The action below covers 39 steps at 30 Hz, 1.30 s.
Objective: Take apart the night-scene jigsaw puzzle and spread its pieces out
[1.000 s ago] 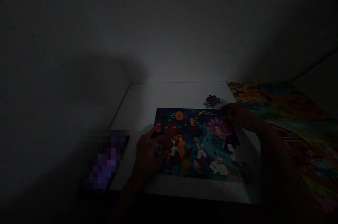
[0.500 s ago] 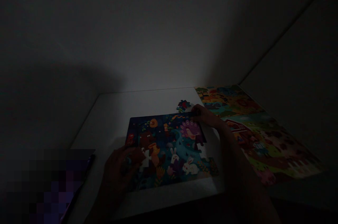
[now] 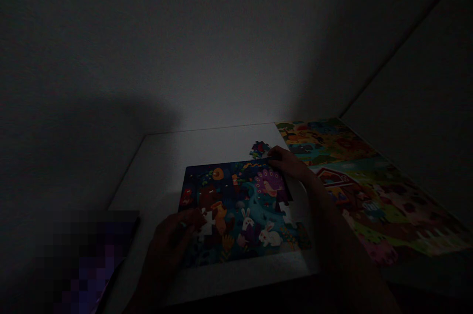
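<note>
A dark jigsaw puzzle [image 3: 236, 191] of forest animals lies on the white table, with one gap at its left side and another at its right edge. Over the left gap, my left hand [image 3: 172, 237] pinches a small puzzle piece [image 3: 198, 217]; the piece is dim and partly hidden by the fingers. My right hand [image 3: 286, 162] is at the puzzle's top right corner, its thumb and bent fingers gripping the edge there. Just beyond that corner, several loose puzzle pieces [image 3: 259, 148] lie in a small heap, close to the right fingertips.
To the right lie a bright animal picture [image 3: 321, 139] and a farm picture [image 3: 373, 205], flat on the white table [image 3: 158, 166]. A pixelated dark screen-like object [image 3: 99, 264] sits at the lower left. Walls rise behind and beside the table. The light is very low.
The whole view has shifted slightly, so things appear a little farther right. My left hand has turned the piece a little over the left gap. My right hand stays at the corner.
</note>
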Each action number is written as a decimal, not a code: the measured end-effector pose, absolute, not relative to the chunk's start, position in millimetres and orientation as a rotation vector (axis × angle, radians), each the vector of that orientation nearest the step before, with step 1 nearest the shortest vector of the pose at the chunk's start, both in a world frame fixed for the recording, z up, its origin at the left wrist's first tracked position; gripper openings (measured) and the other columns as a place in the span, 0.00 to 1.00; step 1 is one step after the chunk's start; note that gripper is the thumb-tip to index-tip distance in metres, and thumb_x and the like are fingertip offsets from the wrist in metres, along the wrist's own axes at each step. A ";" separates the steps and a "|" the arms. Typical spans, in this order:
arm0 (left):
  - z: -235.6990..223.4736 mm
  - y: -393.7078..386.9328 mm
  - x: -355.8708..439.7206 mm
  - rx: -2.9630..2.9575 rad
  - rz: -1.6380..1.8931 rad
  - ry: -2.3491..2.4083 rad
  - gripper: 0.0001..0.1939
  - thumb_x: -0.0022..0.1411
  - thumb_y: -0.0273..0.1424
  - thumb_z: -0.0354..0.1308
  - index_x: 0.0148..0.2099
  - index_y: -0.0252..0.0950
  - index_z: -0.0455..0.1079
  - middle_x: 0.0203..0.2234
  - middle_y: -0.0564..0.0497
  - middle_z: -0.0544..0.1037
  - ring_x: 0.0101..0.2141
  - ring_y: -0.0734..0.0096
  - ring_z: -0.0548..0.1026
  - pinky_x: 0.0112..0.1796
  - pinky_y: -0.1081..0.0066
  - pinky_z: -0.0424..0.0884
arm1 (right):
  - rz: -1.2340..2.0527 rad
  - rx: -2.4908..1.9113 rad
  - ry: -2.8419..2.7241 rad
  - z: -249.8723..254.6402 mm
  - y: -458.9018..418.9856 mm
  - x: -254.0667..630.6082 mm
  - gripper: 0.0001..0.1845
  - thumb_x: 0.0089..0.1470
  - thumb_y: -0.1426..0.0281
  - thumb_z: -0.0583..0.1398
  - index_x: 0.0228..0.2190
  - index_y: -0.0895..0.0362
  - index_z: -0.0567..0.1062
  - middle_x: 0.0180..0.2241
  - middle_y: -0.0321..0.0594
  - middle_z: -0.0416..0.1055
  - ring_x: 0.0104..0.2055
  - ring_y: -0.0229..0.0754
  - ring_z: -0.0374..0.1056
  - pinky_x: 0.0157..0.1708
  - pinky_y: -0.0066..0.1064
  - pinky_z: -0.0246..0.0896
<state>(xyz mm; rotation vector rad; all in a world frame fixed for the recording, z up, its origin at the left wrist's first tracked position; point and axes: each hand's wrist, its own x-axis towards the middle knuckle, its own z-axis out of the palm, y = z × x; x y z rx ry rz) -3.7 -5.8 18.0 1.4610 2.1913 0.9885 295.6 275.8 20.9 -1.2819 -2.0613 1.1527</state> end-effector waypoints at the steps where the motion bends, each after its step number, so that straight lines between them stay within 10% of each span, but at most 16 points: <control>1: 21.0 -5.8 -1.6 1.428 0.990 2.180 0.17 0.59 0.46 0.57 0.45 0.44 0.77 0.44 0.50 0.82 0.46 0.56 0.79 0.48 0.57 0.75 | 1.132 -1.272 -2.067 19.6 275.6 295.2 0.15 0.49 0.59 0.62 0.36 0.54 0.72 0.34 0.38 0.74 0.37 0.44 0.69 0.34 0.32 0.64; 39: 77.1 157.7 61.1 1.520 0.881 1.645 0.16 0.61 0.36 0.60 0.51 0.42 0.76 0.44 0.50 0.82 0.43 0.61 0.79 0.45 0.63 0.75 | 0.609 -1.626 -2.222 28.4 272.9 277.1 0.25 0.66 0.52 0.48 0.40 0.53 0.80 0.38 0.43 0.80 0.37 0.44 0.72 0.31 0.30 0.52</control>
